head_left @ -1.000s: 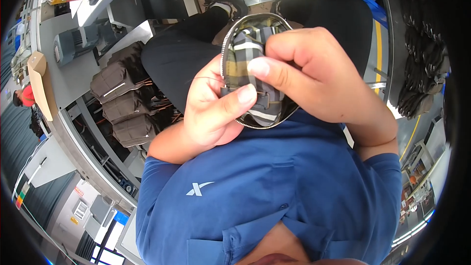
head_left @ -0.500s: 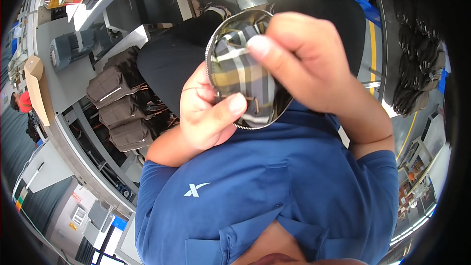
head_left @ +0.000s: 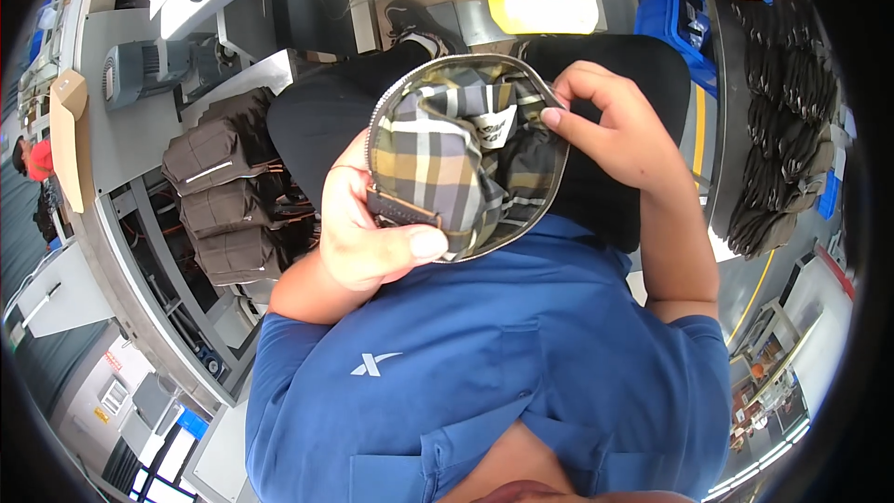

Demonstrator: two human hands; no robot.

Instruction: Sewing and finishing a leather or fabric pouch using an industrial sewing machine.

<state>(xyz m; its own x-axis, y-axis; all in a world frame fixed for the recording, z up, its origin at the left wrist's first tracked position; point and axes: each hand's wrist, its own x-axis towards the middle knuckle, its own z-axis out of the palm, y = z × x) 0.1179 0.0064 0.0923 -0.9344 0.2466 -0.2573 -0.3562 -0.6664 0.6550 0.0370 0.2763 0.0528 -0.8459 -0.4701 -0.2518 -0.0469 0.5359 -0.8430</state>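
Observation:
A dark zippered pouch is held up in front of my chest, its round mouth spread wide. Plaid lining in olive, tan, grey and white shows inside, with a white label sewn to it. Metal zip teeth run along the rim. My left hand grips the left side, thumb over the lower rim beside a dark patch and fingers hidden behind. On the right, my right hand pinches the upper right rim between thumb and fingers.
Stacked dark brown bags stand at my left, below a grey-blue motor. Beyond my knees sits a yellow bin, with a blue bin beside it. Dark pieces are heaped at right. A person in red is far left.
My right hand has moved from over the pouch's mouth to its right rim. The mouth is now spread wider and turned toward me, showing the white label.

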